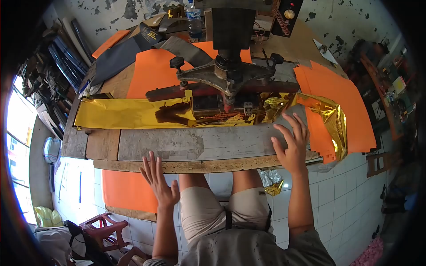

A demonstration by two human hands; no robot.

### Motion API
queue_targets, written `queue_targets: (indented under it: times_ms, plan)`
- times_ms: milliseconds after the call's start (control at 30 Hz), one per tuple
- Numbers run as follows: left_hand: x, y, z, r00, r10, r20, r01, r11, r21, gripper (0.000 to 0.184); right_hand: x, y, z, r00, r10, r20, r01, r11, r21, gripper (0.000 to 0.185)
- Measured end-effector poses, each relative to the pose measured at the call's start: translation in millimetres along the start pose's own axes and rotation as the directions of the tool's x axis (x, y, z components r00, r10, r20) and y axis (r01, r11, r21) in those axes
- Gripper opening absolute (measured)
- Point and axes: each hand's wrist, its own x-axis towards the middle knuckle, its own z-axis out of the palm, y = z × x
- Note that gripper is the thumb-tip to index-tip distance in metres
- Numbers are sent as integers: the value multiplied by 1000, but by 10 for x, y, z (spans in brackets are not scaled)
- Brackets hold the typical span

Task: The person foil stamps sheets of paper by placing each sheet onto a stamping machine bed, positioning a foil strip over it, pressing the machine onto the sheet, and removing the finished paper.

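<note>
My left hand [160, 182] is at the front wooden edge of the workbench [159, 144], fingers stretched out and holding nothing. My right hand [293, 141] hovers over or rests on the bench's right part, fingers apart; contact is unclear. Close to its fingertips is the crumpled end of a gold foil strip [120, 113]. The foil runs across the bench under the head of a dark metal stamping press [228, 71]. Dark marks show on the foil left of the press block. Part of the strip is hidden by the press.
Orange sheets [344, 111] lie stacked at the right, under trailing foil. More orange sheets [148, 73] lie behind the press, beside black sheets [119, 60]. A water bottle [194, 20] stands at the back. Below left are an orange stack [128, 190] and a red stool [106, 230].
</note>
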Motion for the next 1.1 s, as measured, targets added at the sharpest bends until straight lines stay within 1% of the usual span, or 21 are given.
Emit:
queue_targets:
  times_ms: [67, 133, 267, 533, 700, 800, 900, 1000, 1100]
  plan:
    - [-196, -24, 157, 1000, 6, -27, -4, 998, 67, 76, 34, -21, -15, 998, -3, 70, 0, 999, 39, 31]
    - [-219, -38, 221, 999, 11, -43, -8, 997, 71, 77, 34, -11, -28, 988, -23, 154, 14, 998, 56, 32]
    - [-230, -54, 258, 998, 27, -58, -24, 998, 51, 75, 37, -11, -41, 976, -62, 210, 52, 997, 56, 30]
    - [-221, -33, 196, 999, 35, -29, -35, 999, 5, 74, 2, 9, 2, 975, -117, 191, 112, 993, 37, 32]
    - [-197, 19, 129, 1000, 27, -4, -27, 1000, 13, 72, -26, 50, 40, 972, -130, 194, 130, 991, 15, 36]
    - [-200, 22, 108, 999, 34, 2, -34, 999, 17, 72, -33, 70, 52, 968, -118, 222, 121, 993, -1, 37]
    - [-221, -1, 108, 999, 36, 8, -36, 999, 27, 71, -33, 78, 82, 975, -108, 195, 112, 994, -11, 40]
    - [-225, 0, 95, 999, 32, 15, -32, 999, 30, 71, -36, 104, 116, 974, -88, 209, 86, 996, 20, 40]
    - [-225, 13, 78, 999, 35, 19, -36, 998, 48, 69, -23, 108, 125, 971, -75, 227, 74, 997, 13, 42]
